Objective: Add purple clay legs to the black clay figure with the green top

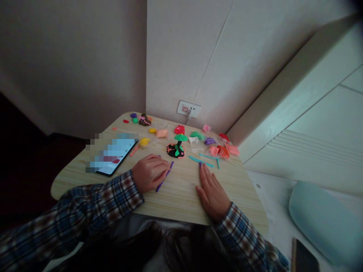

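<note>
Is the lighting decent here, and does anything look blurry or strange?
Head view: dim overall, far left nearly black; head view: the phone screen glows brightest, partly hidden by blocky pixelation; head view: top right corner dark and hazy; head view: no obvious motion smear on the left hand or right hand, though fine detail is soft.

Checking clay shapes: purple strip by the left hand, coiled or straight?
Roughly straight: the purple strip runs in one slim line beside the left hand.
</note>
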The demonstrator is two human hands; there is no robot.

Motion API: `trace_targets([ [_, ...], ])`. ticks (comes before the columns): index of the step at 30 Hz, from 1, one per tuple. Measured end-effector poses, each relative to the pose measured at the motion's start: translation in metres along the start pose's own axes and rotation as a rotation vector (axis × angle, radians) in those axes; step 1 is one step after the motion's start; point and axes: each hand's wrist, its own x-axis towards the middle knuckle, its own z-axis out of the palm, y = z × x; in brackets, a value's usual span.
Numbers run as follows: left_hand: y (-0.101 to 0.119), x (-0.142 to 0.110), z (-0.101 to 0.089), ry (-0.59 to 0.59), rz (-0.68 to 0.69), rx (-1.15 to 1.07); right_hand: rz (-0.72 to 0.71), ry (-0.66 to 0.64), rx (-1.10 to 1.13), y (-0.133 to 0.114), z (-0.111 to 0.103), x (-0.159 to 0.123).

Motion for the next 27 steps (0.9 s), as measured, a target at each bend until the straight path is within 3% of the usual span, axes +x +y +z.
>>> trace_targets([
  [4, 0.0, 0.001, 0.001, -0.017, 0.018, 0.004, -0.135, -0.031, 0.022, 0.002, -0.001, -0.003],
  [8, -0.001, 0.0, 0.002, -0.024, 0.017, -0.015, 0.0, 0.023, -0.018, -0.003, -0.001, -0.005],
  [12, -0.002, 0.0, 0.003, -0.027, 0.035, -0.016, -0.14, -0.018, 0.038, -0.01, 0.001, -0.002],
  [16, -0.001, 0.0, 0.003, -0.019, 0.04, -0.022, -0.01, -0.014, 0.054, -0.013, -0.001, 0.001],
  [20, 0.0, -0.001, 0.003, -0.028, 0.022, -0.03, -0.182, -0.041, 0.197, -0.005, -0.007, 0.002],
  [24, 0.0, -0.001, 0.003, -0.027, 0.02, -0.034, -0.003, 0.111, 0.255, 0.019, -0.009, 0.001],
  [27, -0.002, 0.0, 0.004, -0.032, 0.035, -0.019, 0.047, 0.066, 0.225, 0.016, -0.005, 0.007],
])
